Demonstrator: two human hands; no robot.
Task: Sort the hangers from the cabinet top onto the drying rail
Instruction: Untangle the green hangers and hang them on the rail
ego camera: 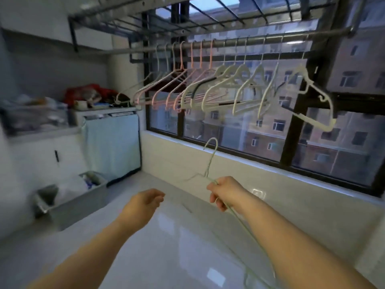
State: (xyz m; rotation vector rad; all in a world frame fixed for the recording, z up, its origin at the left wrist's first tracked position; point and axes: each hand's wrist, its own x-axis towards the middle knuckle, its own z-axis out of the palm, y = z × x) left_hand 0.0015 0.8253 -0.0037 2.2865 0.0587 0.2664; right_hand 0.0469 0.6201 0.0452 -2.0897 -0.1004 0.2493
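The right hand (pixel 226 191) is closed around a thin pale-green wire hanger (pixel 210 161), gripping it at the shoulder just below the neck so the hook points up and toward the window — a hold that seems chosen to let the hook be lifted straight onto the drying rail (pixel 239 41) overhead. The rest of the wire trails down along the forearm toward the bottom of the view. The left hand (pixel 145 202) is empty, fingers loosely curled and half open, held out low and apart from the hanger, probably free to steady it or to fetch another.

The rail already carries a row grouped by colour: a few pale ones at the left, then pink hangers (pixel 177 88), then white hangers (pixel 245 88) spreading rightward, the last one tilted and apart. By that order, the green one likely belongs at the left end. The cabinet top (pixel 108 110) at left holds blurred clutter; whether hangers remain there I cannot tell
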